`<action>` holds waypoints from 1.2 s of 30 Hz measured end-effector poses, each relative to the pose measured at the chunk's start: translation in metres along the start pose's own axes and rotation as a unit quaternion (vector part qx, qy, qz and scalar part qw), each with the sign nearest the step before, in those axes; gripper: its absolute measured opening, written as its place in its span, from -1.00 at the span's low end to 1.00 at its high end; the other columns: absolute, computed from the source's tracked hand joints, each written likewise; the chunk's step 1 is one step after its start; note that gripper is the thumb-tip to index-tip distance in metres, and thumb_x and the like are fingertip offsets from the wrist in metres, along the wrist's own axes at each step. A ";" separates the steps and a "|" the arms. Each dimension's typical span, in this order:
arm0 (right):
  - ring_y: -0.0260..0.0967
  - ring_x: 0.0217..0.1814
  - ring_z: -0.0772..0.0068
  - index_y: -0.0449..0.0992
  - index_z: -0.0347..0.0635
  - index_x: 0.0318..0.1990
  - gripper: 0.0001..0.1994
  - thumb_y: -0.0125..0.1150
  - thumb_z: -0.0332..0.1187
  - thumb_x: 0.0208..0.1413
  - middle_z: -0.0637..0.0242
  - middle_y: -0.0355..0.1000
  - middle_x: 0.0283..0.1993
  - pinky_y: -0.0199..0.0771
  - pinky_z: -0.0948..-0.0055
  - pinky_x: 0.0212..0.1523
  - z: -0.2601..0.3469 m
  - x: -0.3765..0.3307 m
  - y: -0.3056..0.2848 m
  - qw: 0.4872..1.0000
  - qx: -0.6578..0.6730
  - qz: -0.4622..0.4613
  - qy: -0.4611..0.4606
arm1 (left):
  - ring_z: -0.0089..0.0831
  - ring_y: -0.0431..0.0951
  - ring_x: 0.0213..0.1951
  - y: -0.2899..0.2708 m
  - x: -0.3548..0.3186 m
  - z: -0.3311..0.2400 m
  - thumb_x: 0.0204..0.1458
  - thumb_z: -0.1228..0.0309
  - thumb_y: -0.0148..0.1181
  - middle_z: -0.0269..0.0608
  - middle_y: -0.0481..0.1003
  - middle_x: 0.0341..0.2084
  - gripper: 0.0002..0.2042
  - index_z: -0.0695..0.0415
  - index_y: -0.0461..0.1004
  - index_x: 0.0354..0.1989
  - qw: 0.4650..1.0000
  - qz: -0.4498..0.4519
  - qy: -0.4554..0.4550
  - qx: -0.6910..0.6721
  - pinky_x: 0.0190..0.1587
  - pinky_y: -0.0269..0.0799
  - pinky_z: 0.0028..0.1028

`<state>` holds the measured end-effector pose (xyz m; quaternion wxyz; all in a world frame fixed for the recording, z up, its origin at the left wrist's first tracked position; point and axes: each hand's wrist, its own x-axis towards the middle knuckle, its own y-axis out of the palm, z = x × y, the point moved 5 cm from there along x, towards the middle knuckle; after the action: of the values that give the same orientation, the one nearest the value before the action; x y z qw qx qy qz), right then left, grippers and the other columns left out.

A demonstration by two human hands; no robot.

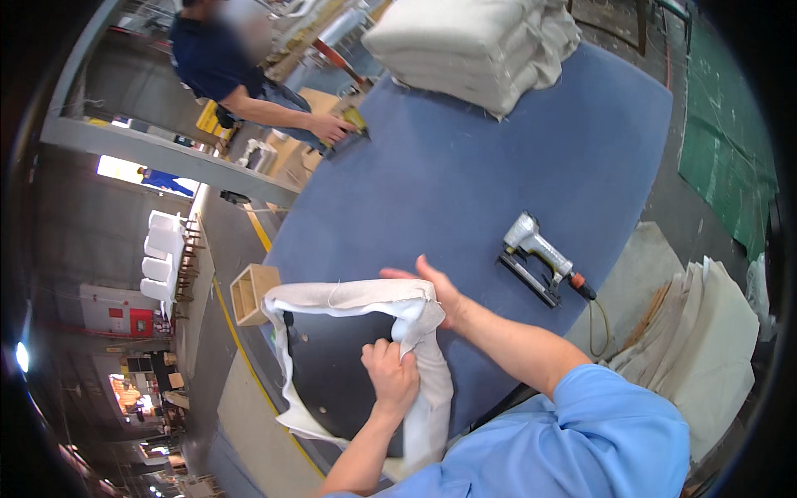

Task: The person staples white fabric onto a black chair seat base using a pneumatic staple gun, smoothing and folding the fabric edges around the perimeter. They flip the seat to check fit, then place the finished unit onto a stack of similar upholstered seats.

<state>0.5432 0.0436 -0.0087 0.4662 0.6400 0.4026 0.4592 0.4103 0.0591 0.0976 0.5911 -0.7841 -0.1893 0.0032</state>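
Observation:
An upholstered seat pad (340, 357) lies underside up at the near edge of the blue table, showing a dark panel. Beige fabric (357, 294) and white padding are folded up around its rim. My left hand (390, 375) is closed on the fabric edge along the pad's right side. Against the outside of the far right corner rests my right hand (440, 295), thumb raised and fingers stretched out, partly hidden behind the corner. To the right of that hand a silver staple gun (535, 249) lies on the table, joined to an air hose by an orange-red fitting.
The blue table (448, 191) carries a stack of beige covered cushions (473, 50) at its far end. A small wooden box (249, 295) stands at the left edge. Cut fabric pieces (697, 332) hang at right. Across the table, a co-worker's hand (330, 129) holds a yellow-green tool.

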 end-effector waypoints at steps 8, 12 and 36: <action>0.20 0.51 0.06 0.16 -0.26 0.47 -0.19 -0.45 0.30 0.44 0.00 0.28 0.43 0.18 0.11 0.47 0.091 -0.074 -0.077 0.846 -0.325 -0.327 -0.270 | -0.08 0.27 -0.28 0.117 -0.034 0.055 0.10 0.24 0.10 -0.11 0.33 -0.42 -0.74 0.16 0.41 -0.51 1.000 0.012 -0.006 0.012 -0.16 0.16 -0.12; 0.26 0.47 0.09 0.21 -0.35 0.42 -0.24 -0.40 0.22 0.48 -0.03 0.35 0.35 0.19 0.12 0.48 0.090 -0.060 -0.077 0.822 -0.322 -0.285 -0.374 | -0.06 0.26 -0.26 0.117 -0.032 0.055 0.05 0.33 0.06 -0.06 0.30 -0.44 -0.80 0.20 0.37 -0.52 1.000 0.013 -0.001 -0.016 -0.15 0.16 -0.14; -0.48 0.73 0.09 -0.52 -0.28 0.57 0.02 -0.10 0.26 0.38 -0.08 -0.45 0.68 -0.41 0.18 0.62 -0.051 -0.109 -0.071 0.690 -0.607 -0.286 -0.271 | -0.14 0.29 -0.29 0.111 -0.035 0.065 0.01 0.41 0.14 -0.17 0.33 -0.48 -0.83 0.14 0.36 -0.58 0.995 0.001 -0.011 -0.102 -0.16 0.14 -0.17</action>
<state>0.4600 -0.0308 -0.0934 0.9507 0.1677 0.0556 0.2547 0.3953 0.0836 -0.0330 0.5062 -0.8402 -0.1943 -0.0066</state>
